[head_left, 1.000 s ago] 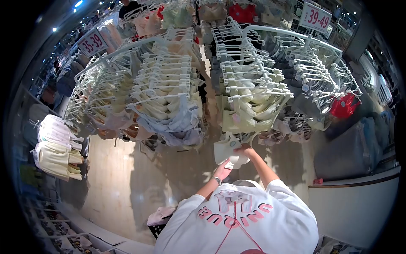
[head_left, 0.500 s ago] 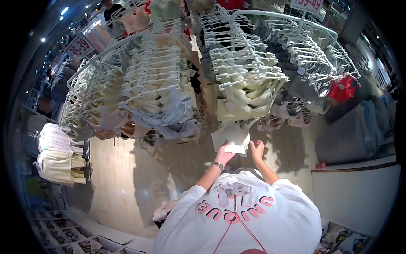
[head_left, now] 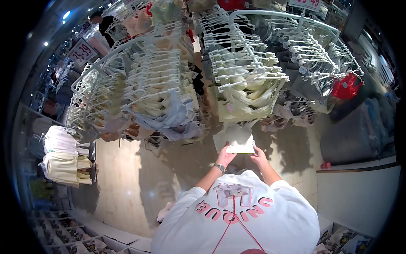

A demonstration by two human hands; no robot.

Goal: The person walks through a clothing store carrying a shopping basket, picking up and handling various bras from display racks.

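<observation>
A white bra (head_left: pixel 240 137) hangs low at the front of the middle rack, just beneath the pale yellow-green bras (head_left: pixel 245 108). Its lower edge is spread out flat toward me. My left hand (head_left: pixel 226 156) is closed on the lower left part of this edge, thumb on top, with a watch on the wrist. At the lower right corner, my right hand (head_left: pixel 259 155) pinches the same edge between thumb and fingers. Some fingers of both hands are hidden under the fabric.
Bras on white hangers (head_left: pixel 158 80) fill the left rack, with price signs (head_left: pixel 82 52) above. A red bra (head_left: pixel 347 86) hangs at the far right. Folded-over tops (head_left: pixel 65 156) stand at left, and a white counter (head_left: pixel 359 190) at right. Another person (head_left: pixel 105 27) is in the back left.
My right hand has moved in from beside the white bra and taken hold of its right corner. The bra's lower edge is now spread wider between both hands.
</observation>
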